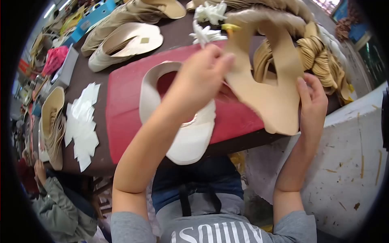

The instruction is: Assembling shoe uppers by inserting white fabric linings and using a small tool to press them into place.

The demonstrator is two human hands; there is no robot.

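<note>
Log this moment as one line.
right hand: holds tan piece by right edge | left hand: at its left edge, contact unclear | red mat: pale piece overhanging near edge | white strips: left of mat

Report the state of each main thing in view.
Tan piece: held up, sides apart
Right hand: gripping its right edge
Left hand: at its left edge, grip unclear
Red mat: spread flat, partly covered
Cream piece: lying across the mat's near edge
White patches: fanned, overlapping
Pale uppers: stacked
</note>
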